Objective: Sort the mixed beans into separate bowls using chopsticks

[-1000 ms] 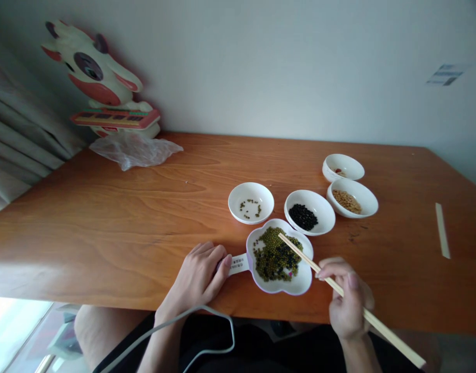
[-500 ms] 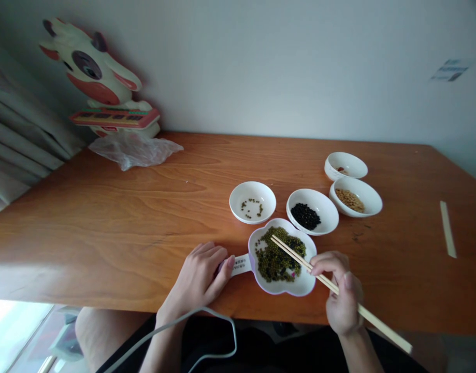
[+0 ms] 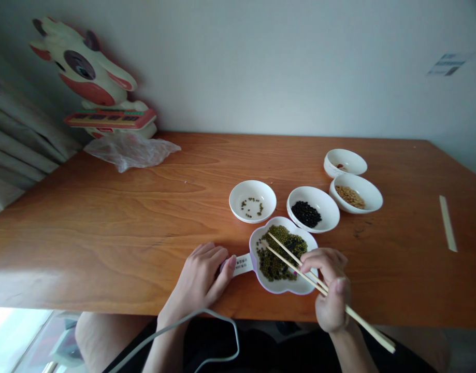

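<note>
Fingers closed around chopsticks partly block the green-bean dish, bowls behind

A pale, bare-looking wall rises behind 1 wooden table with visible grain. Over on the left hangs a grey curtain, and bright light falls by the table's near left corner, leaving a sheen on the wood.

A wooden table carries white bowls, a lobed dish and crumpled plastic.
</note>
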A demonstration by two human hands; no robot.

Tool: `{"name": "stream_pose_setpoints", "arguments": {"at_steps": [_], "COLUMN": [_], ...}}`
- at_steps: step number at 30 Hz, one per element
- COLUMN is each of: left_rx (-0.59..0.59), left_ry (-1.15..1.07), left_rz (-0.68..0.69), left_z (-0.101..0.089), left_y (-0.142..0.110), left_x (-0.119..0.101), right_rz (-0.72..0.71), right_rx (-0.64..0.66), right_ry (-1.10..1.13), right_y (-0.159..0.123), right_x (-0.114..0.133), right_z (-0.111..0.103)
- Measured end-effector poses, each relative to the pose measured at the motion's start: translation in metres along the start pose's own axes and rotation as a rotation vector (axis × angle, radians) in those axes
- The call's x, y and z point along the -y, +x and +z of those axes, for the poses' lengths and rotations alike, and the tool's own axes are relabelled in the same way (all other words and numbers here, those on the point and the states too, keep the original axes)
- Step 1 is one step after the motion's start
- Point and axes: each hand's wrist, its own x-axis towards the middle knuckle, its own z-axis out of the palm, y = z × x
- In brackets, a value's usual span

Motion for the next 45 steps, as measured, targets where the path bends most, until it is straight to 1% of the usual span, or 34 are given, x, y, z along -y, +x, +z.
{"name": "stream_pose_setpoints", "arguments": {"at_steps": [5, 15, 21, 26, 31, 45], "left_rx": [0.004, 0.007, 0.004, -0.003, 0.000, -0.001], "left_ry": [-0.012, 0.003, 0.004, 0.004, 0.002, -0.004], "left_rz": [-0.003, -0.022, -0.025, -0.027, -0.030, -0.001], "left_z": [0.0002, 0.0015, 0.0023, 0.0025, 0.0029, 0.0021], "left_y": [0.0006, -0.0024, -0.0018, -0.0028, -0.0033, -0.0028], "left_x": [-0.0004, 0.0027, 0.0024, 0.0026, 0.0031, 0.0034], "right_rz": [-0.038, -0.071, -0.042, -0.007, -0.014, -0.016], "right_rx": [0.007, -0.012, -0.018, 0.045, 0.089, 0.050], "right_ry": [-0.006, 0.056, 0.123, 0.127, 0.080, 0.106], "right_y": [0.0003, -0.0057, -0.0075, -0.0043, -0.0017, -0.0046], "right_x": [0.0008, -0.0042, -0.0065, -0.0025, -0.0026, -0.0065], "right_z": [-0.0005, -0.0004, -0.0019, -0.0025, -0.0019, -0.0013]}}
